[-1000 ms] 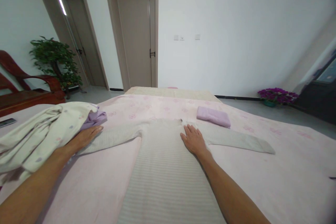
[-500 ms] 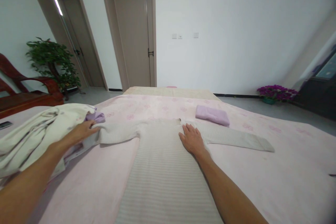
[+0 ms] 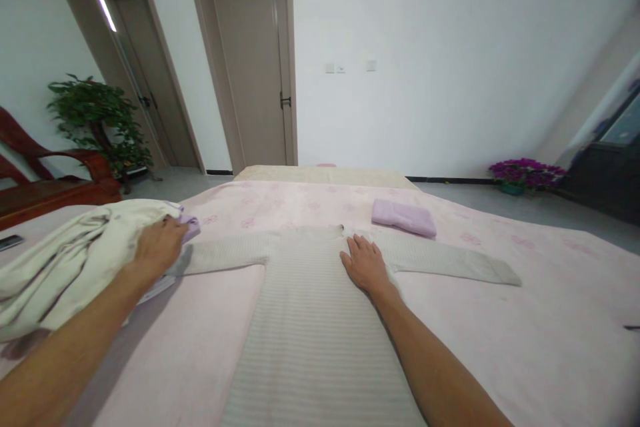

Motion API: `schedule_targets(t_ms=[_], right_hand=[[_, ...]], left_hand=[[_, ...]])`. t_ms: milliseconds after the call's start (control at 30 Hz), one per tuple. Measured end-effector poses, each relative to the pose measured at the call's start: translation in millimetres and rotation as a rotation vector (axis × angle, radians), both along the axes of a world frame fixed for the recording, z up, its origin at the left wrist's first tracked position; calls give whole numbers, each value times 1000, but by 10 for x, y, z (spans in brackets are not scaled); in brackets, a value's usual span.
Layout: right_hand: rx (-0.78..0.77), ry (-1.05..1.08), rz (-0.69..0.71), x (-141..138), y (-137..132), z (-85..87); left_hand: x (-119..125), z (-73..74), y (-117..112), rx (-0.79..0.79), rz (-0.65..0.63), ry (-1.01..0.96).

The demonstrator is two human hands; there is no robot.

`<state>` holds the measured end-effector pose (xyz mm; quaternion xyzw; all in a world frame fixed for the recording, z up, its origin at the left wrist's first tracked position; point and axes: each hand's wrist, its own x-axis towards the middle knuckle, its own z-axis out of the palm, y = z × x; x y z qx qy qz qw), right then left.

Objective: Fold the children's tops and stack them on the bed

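1. Cloth (image 3: 70, 267), cream and rumpled, lies heaped at the left, a lilac piece (image 3: 192, 229) showing past its far end. It is probably best lifted rather than dragged, so it does not pull the neighbouring sleeve.
2. The left hand (image 3: 163, 243) is back-up over the heap's near end, wrist low, fingers bent; whether they pinch any fabric I cannot tell.
3. The left-side sleeve (image 3: 230, 252) reaches out from beside that hand; light outward strokes should suit it.
4. The striped long-sleeved top (image 3: 315, 327) is spread flat across the middle of the pink flowered cover (image 3: 500, 347). Steady, even pressure near the collar would likely limit creases.
5. The right hand (image 3: 367, 263) rests palm down beside the collar, fingers slightly fanned, forearm slanting in from the lower right.
6. A folded lilac cloth (image 3: 404, 217) sits just beyond the right-side sleeve (image 3: 460, 263).
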<state>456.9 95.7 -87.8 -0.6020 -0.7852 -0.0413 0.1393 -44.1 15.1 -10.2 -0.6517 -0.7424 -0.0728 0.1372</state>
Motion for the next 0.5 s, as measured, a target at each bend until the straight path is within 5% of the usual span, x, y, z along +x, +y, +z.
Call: schedule_targets(t_ms=[133,267,367,500], right_hand=[[15,-3,-2,2,11,-14],[11,-5,4,13,14,-19],[-3,-10,9,21,13,-18],[-6,-21,8,23,15,-22]], left_hand=[[812,-277,105,18,-145,-65],[1541,-624,196,-160,-411,-268],[1654,-808,236,-196,-424,-215],[1302,-868,283,-212,-335,-139]])
